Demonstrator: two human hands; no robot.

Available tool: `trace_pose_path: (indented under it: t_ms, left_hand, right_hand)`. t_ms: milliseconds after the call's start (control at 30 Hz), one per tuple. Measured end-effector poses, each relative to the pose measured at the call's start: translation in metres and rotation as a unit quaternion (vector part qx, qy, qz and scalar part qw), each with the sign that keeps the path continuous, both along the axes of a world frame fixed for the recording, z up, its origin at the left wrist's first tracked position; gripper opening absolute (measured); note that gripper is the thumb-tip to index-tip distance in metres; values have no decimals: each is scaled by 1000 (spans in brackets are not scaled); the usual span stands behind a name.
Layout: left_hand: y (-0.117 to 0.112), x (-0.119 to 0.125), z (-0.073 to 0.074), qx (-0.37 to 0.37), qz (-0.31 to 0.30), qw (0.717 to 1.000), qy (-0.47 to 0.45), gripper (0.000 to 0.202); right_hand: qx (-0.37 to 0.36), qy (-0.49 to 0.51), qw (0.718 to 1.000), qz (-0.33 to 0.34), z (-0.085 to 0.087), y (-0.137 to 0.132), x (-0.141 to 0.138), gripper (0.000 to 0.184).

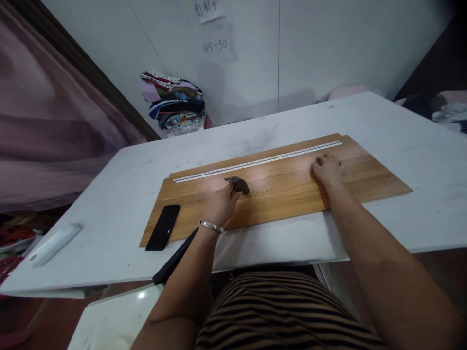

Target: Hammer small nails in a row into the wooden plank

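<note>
up beyond the board, "45-50"

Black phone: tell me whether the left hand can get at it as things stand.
Probably yes: the black phone lies uncovered near the left hand, though the dark item in that hand's grip might need setting down first.

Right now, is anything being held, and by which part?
The left hand holds a dark piece by its near side; whether the right hand holds anything, I can't tell.
</note>
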State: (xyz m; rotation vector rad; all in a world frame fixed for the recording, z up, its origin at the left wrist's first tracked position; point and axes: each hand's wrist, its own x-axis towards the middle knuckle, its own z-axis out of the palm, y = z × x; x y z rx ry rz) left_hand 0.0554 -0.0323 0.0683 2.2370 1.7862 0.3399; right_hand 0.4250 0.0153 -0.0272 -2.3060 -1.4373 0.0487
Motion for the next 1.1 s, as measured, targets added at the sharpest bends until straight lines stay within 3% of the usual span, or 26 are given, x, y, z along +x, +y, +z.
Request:
trace_pose_path:
  t_ms: [1100]
  left_hand:
    - [-2, 1, 1, -11, 4, 1000, 15, 32]
  right_hand:
    - [2, -2, 1000, 0, 1, -1, 0, 32]
